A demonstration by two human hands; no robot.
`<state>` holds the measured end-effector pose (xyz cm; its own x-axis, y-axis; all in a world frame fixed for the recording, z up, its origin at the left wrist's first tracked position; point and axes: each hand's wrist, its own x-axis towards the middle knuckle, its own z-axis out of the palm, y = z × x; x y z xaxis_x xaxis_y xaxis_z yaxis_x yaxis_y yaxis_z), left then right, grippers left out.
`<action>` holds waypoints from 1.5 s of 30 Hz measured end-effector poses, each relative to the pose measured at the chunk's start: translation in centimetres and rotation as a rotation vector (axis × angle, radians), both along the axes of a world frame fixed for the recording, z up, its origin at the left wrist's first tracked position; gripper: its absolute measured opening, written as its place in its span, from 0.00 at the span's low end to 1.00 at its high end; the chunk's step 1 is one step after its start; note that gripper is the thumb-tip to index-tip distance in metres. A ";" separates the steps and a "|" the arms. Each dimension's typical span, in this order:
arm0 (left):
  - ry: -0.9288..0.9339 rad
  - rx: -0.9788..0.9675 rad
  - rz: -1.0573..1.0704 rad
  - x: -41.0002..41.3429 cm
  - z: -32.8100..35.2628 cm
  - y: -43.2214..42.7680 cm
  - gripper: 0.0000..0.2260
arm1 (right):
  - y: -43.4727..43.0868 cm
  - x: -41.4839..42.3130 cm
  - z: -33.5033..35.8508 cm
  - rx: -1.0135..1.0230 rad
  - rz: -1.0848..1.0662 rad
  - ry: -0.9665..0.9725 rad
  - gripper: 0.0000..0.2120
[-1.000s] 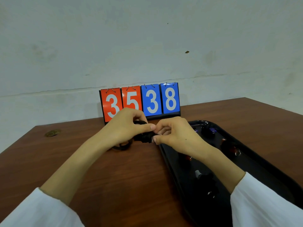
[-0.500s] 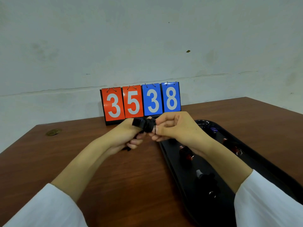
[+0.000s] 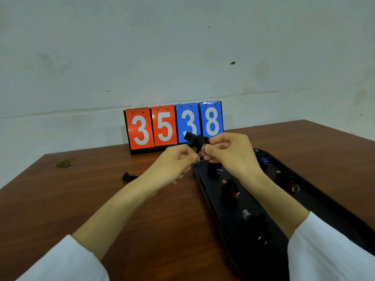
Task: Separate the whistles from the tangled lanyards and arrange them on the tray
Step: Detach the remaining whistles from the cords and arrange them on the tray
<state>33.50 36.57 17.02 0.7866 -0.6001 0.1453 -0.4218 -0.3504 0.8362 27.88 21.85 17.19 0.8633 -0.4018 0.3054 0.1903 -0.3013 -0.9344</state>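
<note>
A black whistle is raised above the table in front of the scoreboard. My right hand pinches it at its ring end. Just below and to the left, my left hand has its fingertips pinched against the metal ring and lanyard; what it grips is small and partly hidden. A black lanyard bundle lies on the table to the left. The black tray on the right holds several whistles, among them a red one, a blue one and a black one.
A flip scoreboard reading 35 38 stands at the back of the brown table. A small brass disc sits near the far left edge. A white wall rises behind the table.
Both hands rose from the table with the black whistle, and the whistle tilted up to the left. My left hand dropped below it. The lanyard bundle now lies uncovered on the table.
</note>
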 end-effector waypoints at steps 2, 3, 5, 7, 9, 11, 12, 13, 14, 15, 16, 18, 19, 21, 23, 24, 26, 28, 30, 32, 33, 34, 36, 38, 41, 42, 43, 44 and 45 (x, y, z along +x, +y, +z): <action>-0.143 0.047 0.035 -0.1 -0.1 -0.1 0.08 | 0.0 0.2 -0.4 -0.110 -0.090 -0.006 0.04; -0.219 0.062 0.058 -0.1 -0.1 -0.1 0.07 | -0.1 0.2 -0.5 -0.167 -0.129 -0.007 0.04; -0.319 0.073 0.097 -0.3 0.1 -0.1 0.07 | -0.2 0.2 -0.5 -0.264 -0.187 -0.003 0.06; -0.345 0.038 0.113 -0.6 0.4 0.0 0.06 | -0.1 0.1 -0.5 -0.346 -0.220 0.012 0.07; -0.370 0.000 0.142 -0.7 0.8 0.2 0.04 | 0.0 0.1 -0.5 -0.405 -0.230 0.023 0.08; -0.388 -0.030 0.170 -0.8 1.2 0.3 0.03 | 0.1 0.0 -0.6 -0.466 -0.211 0.023 0.08; -0.399 -0.041 0.176 -0.8 1.3 0.4 0.03 | 0.2 0.0 -0.6 -0.508 -0.192 0.028 0.09; -0.406 -0.049 0.174 -0.7 1.4 0.5 0.02 | 0.3 0.0 -0.6 -0.552 -0.167 0.039 0.10; -0.409 -0.056 0.165 -0.6 1.5 0.7 0.02 | 0.5 -0.1 -0.5 -0.588 -0.139 0.055 0.10; -0.415 -0.058 0.153 -0.5 1.6 0.8 0.03 | 0.6 -0.1 -0.5 -0.606 -0.108 0.068 0.10; -0.424 -0.056 0.140 -0.3 1.7 0.9 0.04 | 0.6 -0.1 -0.5 -0.608 -0.076 0.077 0.10; -0.419 -0.057 0.124 0.0 1.8 1.2 0.06 | 0.8 -0.1 -0.5 -0.590 -0.013 0.085 0.08; -0.398 -0.065 0.124 0.1 1.8 1.3 0.06 | 0.8 -0.2 -0.4 -0.573 0.020 0.084 0.07; -0.326 -0.094 0.132 0.5 1.9 1.5 0.04 | 0.9 -0.3 -0.4 -0.510 0.089 0.080 0.05; -0.223 -0.113 0.134 0.7 2.0 1.8 0.02 | 1.0 -0.4 -0.1 -0.417 0.172 0.097 0.05; -0.164 -0.116 0.125 0.8 2.1 2.0 0.02 | 1.0 -0.6 0.1 -0.352 0.227 0.115 0.05; 0.032 -0.166 0.070 0.8 2.5 2.4 0.03 | 1.0 -0.9 0.5 -0.185 0.349 0.166 0.04; 0.282 -0.256 -0.019 0.9 2.9 2.7 0.04 | 0.8 -1.2 0.9 -0.024 0.458 0.224 0.04; 0.448 -0.330 -0.067 1.0 3.1 2.9 0.04 | 0.8 -1.4 1.3 0.156 0.565 0.284 0.04; 0.565 -0.435 -0.085 0.9 2.9 2.8 0.05 | 0.8 -1.5 1.5 0.411 0.639 0.336 0.05; 0.602 -0.498 -0.081 0.8 2.8 2.5 0.06 | 0.8 -1.5 1.5 0.547 0.647 0.355 0.05; 0.610 -0.558 -0.064 0.7 2.7 2.3 0.07 | 0.8 -1.6 1.5 0.686 0.639 0.369 0.05; 0.563 -0.656 -0.021 0.3 2.6 1.9 0.07 | 0.8 -1.6 1.5 0.979 0.611 0.379 0.05; 0.492 -0.711 -0.022 0.0 2.5 1.5 0.08 | 0.7 -1.6 1.4 1.194 0.604 0.367 0.06; 0.357 -0.726 -0.007 -0.3 2.2 1.2 0.10 | 0.6 -1.5 1.3 1.320 0.637 0.366 0.06; 0.307 -0.734 0.024 -0.3 2.1 1.0 0.09 | 0.7 -1.5 1.3 1.341 0.654 0.372 0.06; 0.255 -0.740 0.062 -0.3 1.9 0.9 0.08 | 0.8 -1.5 1.2 1.361 0.674 0.377 0.06; 0.195 -0.733 0.100 -0.2 1.7 0.8 0.07 | 0.9 -1.4 1.1 1.385 0.692 0.378 0.06; 0.134 -0.708 0.131 -0.1 1.5 0.7 0.07 | 1.0 -1.4 1.0 1.415 0.703 0.375 0.07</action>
